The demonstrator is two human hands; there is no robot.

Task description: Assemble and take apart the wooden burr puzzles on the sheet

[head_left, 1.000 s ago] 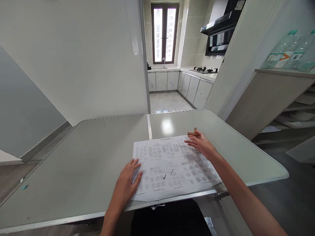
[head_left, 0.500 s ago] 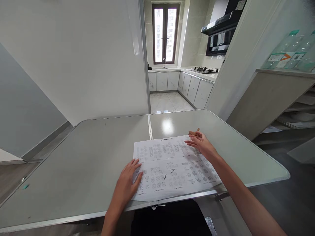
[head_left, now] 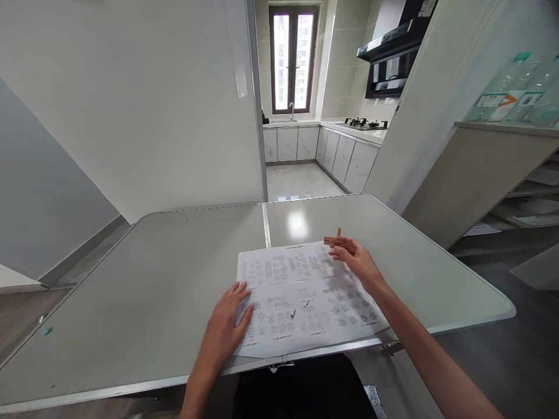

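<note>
A large white printed sheet lies near the table's front edge, covered with small grey patterns and two black check marks. Flat on its left edge rests my left hand, fingers spread and holding nothing. My right hand is over the sheet's upper right corner, its fingers closed on a small wooden piece. That piece is light brown, with a dark mark on its face and a short stub sticking up. My fingers hide part of it.
The pale table has a metal seam across its middle. A small green bit lies at its far left. Plastic bottles stand on a shelf at right. Beyond the doorway is a kitchen counter.
My right hand has drawn its fingers together around the wooden piece and shifted it slightly left. The piece has turned so its marked face shows. My left hand has not moved.
</note>
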